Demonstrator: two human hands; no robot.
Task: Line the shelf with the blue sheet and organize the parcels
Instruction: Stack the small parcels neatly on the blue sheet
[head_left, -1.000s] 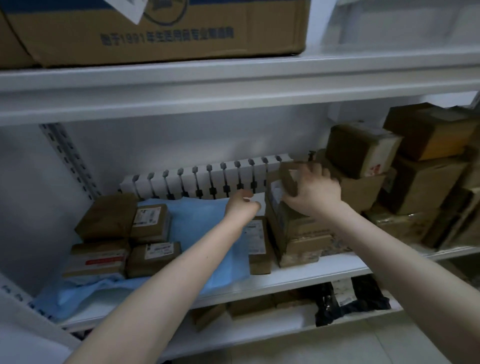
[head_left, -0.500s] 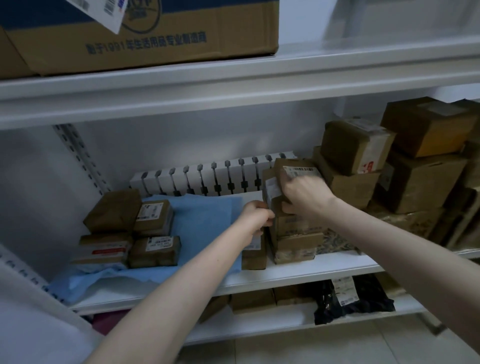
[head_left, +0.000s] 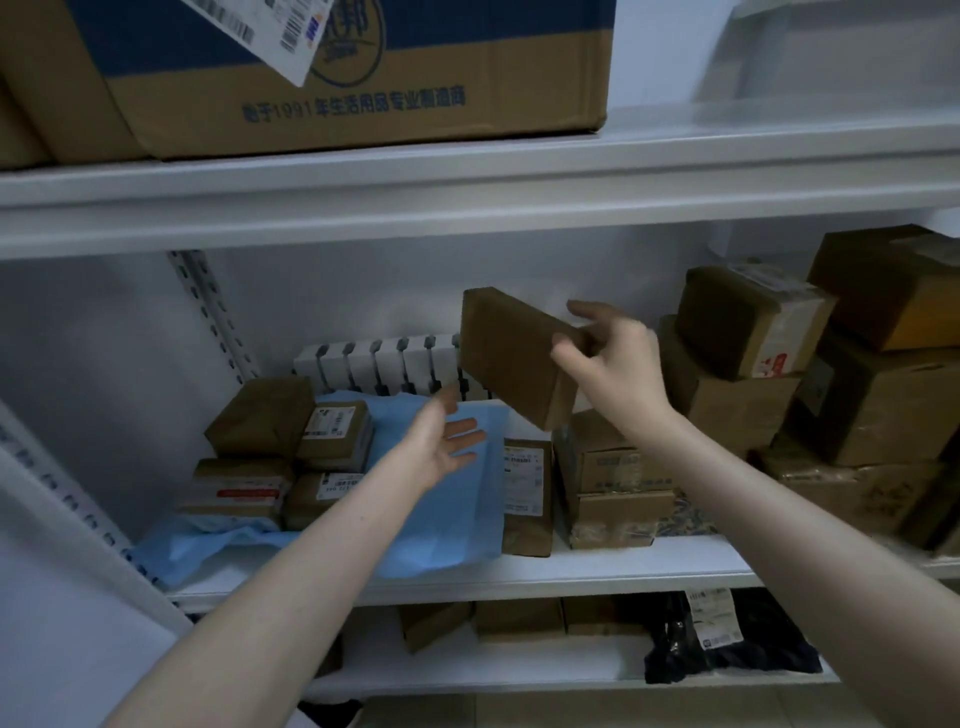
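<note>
My right hand (head_left: 615, 364) grips a flat brown parcel (head_left: 511, 356) by its right end and holds it tilted in the air above the middle shelf (head_left: 597, 571). My left hand (head_left: 441, 441) hovers palm up with spread fingers just below the parcel's left end, over the blue sheet (head_left: 441, 514). The sheet covers the left part of the shelf. Several small parcels (head_left: 291, 452) sit on it at the left. A labelled parcel (head_left: 525, 493) stands at the sheet's right edge beside a low stack of boxes (head_left: 618, 483).
Larger brown boxes (head_left: 810, 384) are piled at the right of the shelf. A white radiator (head_left: 384, 364) runs along the back wall. A big carton (head_left: 322, 73) sits on the shelf above. More parcels and a black bag (head_left: 727, 649) lie on the shelf below.
My right hand has lifted the brown parcel off the stack and swung it up and left. My left hand has let go near the stack and opened under the parcel.
</note>
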